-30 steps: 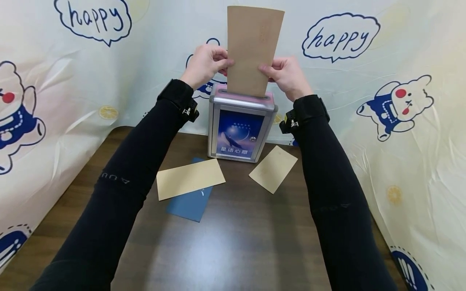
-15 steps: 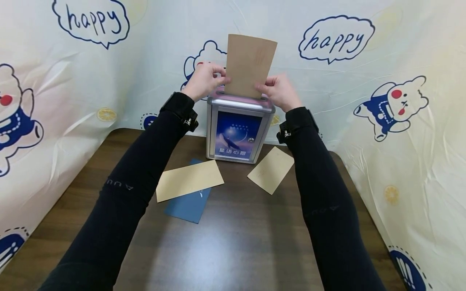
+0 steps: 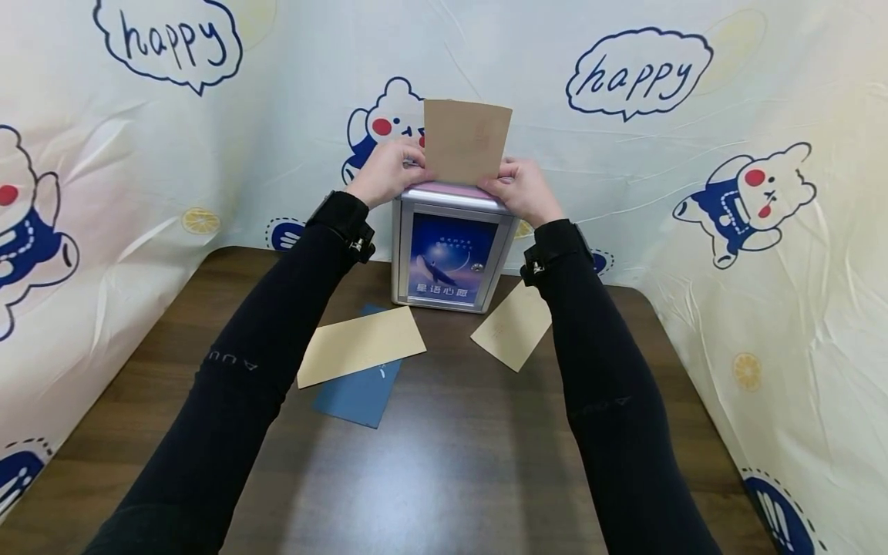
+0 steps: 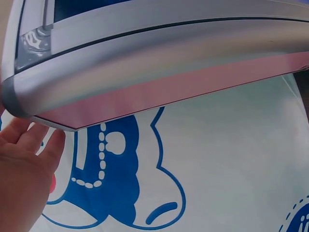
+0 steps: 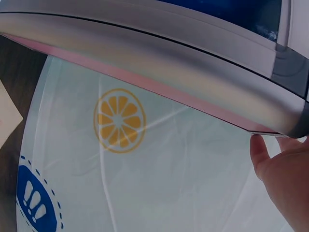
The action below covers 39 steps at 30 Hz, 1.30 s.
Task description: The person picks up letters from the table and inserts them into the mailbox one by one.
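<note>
A brown kraft-paper envelope [image 3: 466, 142] stands upright in the top slot of a silver-framed box [image 3: 402, 254], its lower part hidden inside. My left hand [image 3: 390, 171] pinches the envelope's left edge low down, fingertips right over the box top. On the other side my right hand [image 3: 529, 191] pinches its lower right edge. The box has a blue front panel [image 3: 451, 258] with a whale picture and a small lock. In the left wrist view the left hand [image 4: 29, 169] is at the box's top corner; the right wrist view has the right hand [image 5: 280, 174] at the opposite corner.
On the brown table [image 3: 416, 470], left of the box, a cream envelope [image 3: 364, 344] lies across a blue envelope [image 3: 357, 397]. Another cream envelope [image 3: 512, 327] lies to the right, partly behind the right sleeve. A printed cloth [image 3: 624, 193] hangs close behind and at both sides.
The brown envelope has slid down into the box, so much less of it shows above the slot. Both hands have come down with it to the box top.
</note>
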Tool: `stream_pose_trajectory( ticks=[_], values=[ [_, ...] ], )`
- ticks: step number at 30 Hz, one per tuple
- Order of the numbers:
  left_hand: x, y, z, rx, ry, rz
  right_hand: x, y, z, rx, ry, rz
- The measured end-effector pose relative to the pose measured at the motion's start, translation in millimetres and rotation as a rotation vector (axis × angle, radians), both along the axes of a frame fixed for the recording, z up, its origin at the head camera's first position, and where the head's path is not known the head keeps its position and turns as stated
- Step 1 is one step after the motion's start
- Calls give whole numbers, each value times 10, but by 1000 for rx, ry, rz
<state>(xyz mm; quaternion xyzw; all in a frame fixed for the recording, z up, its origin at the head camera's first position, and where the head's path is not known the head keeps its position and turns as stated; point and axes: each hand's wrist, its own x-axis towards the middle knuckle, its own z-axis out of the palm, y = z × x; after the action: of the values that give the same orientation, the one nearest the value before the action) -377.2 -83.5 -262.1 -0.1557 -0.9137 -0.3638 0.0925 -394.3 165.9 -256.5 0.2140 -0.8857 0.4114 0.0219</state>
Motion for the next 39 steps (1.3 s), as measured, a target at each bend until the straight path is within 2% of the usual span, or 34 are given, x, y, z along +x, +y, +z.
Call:
stream_pose_trajectory(
  ticks=[8, 16, 25, 32, 39],
  values=[
    [37, 5, -8, -26, 33, -1, 18, 7, -98, -150, -50, -3],
    [56, 33, -1, -19, 12, 15, 21, 23, -135, -182, -14, -1],
    [107, 29, -32, 34, -76, 68, 45, 15, -127, -149, -38, -10],
    [127, 51, -42, 50, -86, 69, 71, 26, -131, -159, -41, -17],
    [137, 68, -51, 48, -69, 77, 51, 29, -144, -72, 2, -33]
  ],
)
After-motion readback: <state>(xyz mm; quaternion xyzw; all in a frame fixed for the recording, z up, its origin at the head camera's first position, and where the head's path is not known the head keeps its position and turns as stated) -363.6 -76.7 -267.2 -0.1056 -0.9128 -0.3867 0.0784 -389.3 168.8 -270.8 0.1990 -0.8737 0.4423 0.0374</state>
